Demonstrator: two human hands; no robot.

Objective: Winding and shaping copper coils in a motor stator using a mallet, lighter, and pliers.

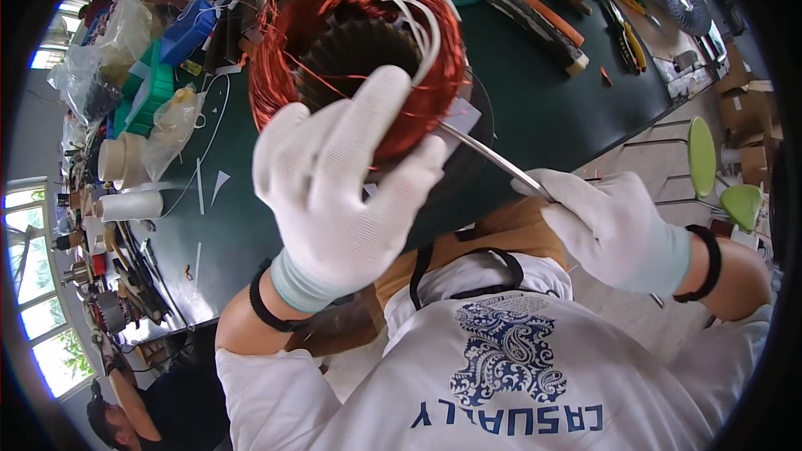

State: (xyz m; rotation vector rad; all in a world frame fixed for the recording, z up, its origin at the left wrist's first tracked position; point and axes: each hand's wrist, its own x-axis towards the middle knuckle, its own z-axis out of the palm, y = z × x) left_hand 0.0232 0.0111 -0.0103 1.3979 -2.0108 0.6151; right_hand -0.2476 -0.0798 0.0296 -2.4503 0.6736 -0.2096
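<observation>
A motor stator with red copper windings point(292, 42) and white lead wires point(422, 21) stands on the dark green table point(535, 108). My left hand point(338, 192), in a white glove, rests against the near side of the winding, with its fingers spread over the coil. My right hand point(610, 230), also gloved, grips a thin flat metal tool point(493, 157). The tool's tip reaches under the coil's right side, by a white paper piece point(464, 117).
Hand tools with orange handles point(555, 21) lie at the table's far side. Plastic bags, blue and green bins point(154, 88) and tape rolls point(129, 205) crowd the left edge. Green stools point(702, 154) stand at the right. Another person's head point(113, 422) shows at lower left.
</observation>
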